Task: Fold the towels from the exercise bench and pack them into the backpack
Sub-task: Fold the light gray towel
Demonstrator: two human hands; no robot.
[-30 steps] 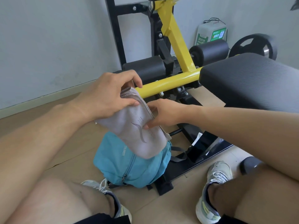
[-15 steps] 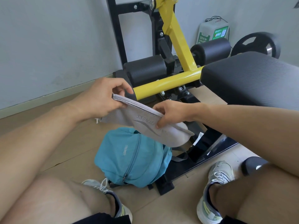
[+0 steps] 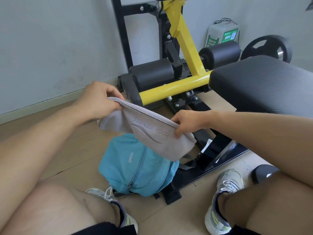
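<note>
One towel [image 3: 149, 133], grey, folded, stretched between your two hands: left hand [image 3: 100, 99] pinches its far-left corner, right hand [image 3: 188, 122] pinches its top edge near the right end. One backpack [image 3: 135, 168], teal, zipped, on the floor directly below your grip. One bench [image 3: 264, 85] beyond your right hand. Two shoes.

Left hand [image 3: 98, 99], right hand [image 3: 189, 122] pinch folded towel [image 3: 152, 133] above blue backpack [image 3: 135, 167], seemingly zipped.
</note>
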